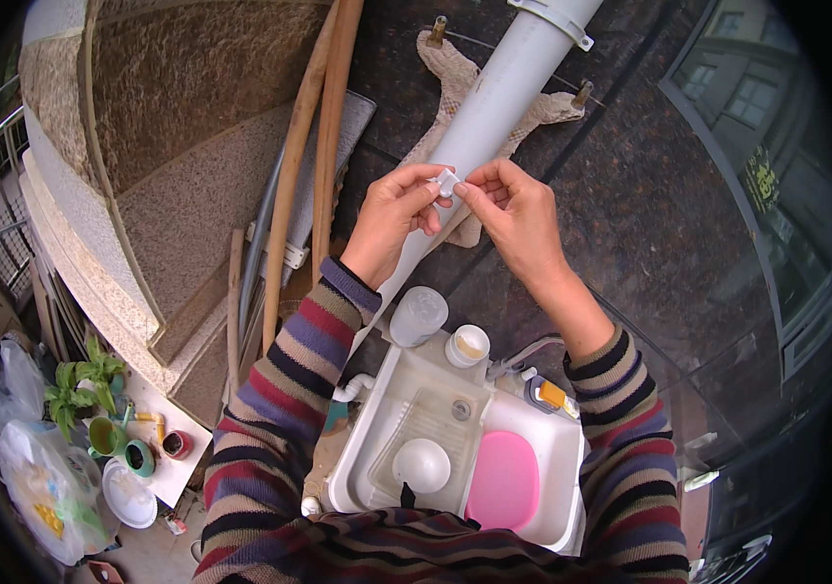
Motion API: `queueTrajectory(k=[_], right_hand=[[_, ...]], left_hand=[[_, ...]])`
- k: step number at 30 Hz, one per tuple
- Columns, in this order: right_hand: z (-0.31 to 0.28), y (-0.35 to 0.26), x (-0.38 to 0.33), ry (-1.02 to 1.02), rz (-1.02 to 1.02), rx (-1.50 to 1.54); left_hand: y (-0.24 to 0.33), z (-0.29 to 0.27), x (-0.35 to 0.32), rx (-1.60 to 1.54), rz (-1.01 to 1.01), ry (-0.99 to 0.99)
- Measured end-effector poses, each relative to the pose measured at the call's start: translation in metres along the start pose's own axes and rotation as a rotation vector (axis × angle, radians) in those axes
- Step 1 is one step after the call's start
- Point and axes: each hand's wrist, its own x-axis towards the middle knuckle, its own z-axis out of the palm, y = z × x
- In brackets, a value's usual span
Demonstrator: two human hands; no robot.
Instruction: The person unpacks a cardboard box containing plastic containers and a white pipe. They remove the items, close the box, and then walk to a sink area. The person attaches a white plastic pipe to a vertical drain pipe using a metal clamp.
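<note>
Left hand: our left hand (392, 219) is raised in front of the white drainpipe (494, 117), fingers closed in a pinch on the left edge of a small white piece (446, 182).
Right hand: our right hand (513, 219) mirrors it, thumb and forefinger pinched shut on the right edge of the same piece, so both hands are gripping it at once.
The white piece: tiny, held up between our two sets of fingertips, well above the sink and right over the pipe. Too small for us to tell what it actually is.
Sleeves: striped knit sleeves (280, 389) on both our arms, coming up from the bottom edge.
Sink: a white plastic sink (552, 457) sits below our hands, with a white rounded bowl-like thing (422, 463) in the left basin and a pink oval (503, 480) in the right one.
On the sink's back rim: a clear plastic jar (418, 315) and just beside it a small white cup (468, 346); an orange-and-white item (549, 394) sits further right.
Behind: two wooden poles (324, 146) lean against the stone wall (192, 146), left of the pipe.
Far left: a low shelf (178, 467) with a potted plant (80, 384), little green pots (119, 443) and plastic bags (46, 487) nearby.
</note>
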Motion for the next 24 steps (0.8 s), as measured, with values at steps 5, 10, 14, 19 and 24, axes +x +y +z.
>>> queueTrajectory(k=[5,10,14,19,24], right_hand=[[0.001,0.005,0.014,-0.011,-0.037,-0.113],[0.005,0.013,0.023,0.026,-0.024,-0.175],[0.013,0.021,0.028,0.040,0.060,-0.077],[0.027,0.029,0.036,0.044,0.087,0.075],[0.038,0.031,0.044,0.020,0.094,0.079]], left_hand=[[-0.007,0.002,0.014,-0.030,0.020,-0.024],[-0.013,0.013,0.015,0.082,0.202,0.114],[-0.025,0.008,0.023,0.513,0.409,0.235],[-0.033,0.007,0.030,0.558,0.546,0.372],[-0.029,0.004,0.032,0.648,0.674,0.451]])
